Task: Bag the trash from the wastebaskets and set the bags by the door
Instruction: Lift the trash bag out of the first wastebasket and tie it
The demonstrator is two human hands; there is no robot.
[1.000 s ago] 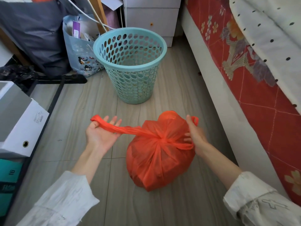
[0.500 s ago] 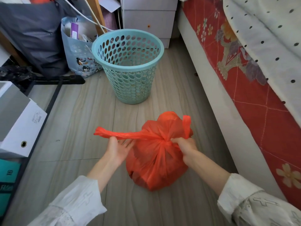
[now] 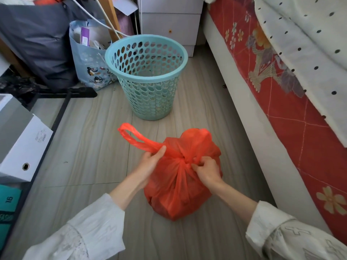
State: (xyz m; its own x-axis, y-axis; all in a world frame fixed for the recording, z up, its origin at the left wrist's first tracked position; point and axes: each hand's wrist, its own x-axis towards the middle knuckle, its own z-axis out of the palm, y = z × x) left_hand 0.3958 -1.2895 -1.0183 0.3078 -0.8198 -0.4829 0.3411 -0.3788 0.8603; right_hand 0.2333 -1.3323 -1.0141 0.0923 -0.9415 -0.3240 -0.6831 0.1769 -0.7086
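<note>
Both your hands have closed in toward the knot. Your left hand (image 3: 151,160) grips the orange bag's (image 3: 180,186) looped handle (image 3: 131,136); your right hand (image 3: 205,168) pinches the knot (image 3: 185,160).

- One head view, looking forward and steeply down, close over both hands.
- Left hand (image 3: 150,162) and right hand (image 3: 206,170) grip the bag (image 3: 178,188) at frame centre; basket (image 3: 148,85) beyond.
</note>
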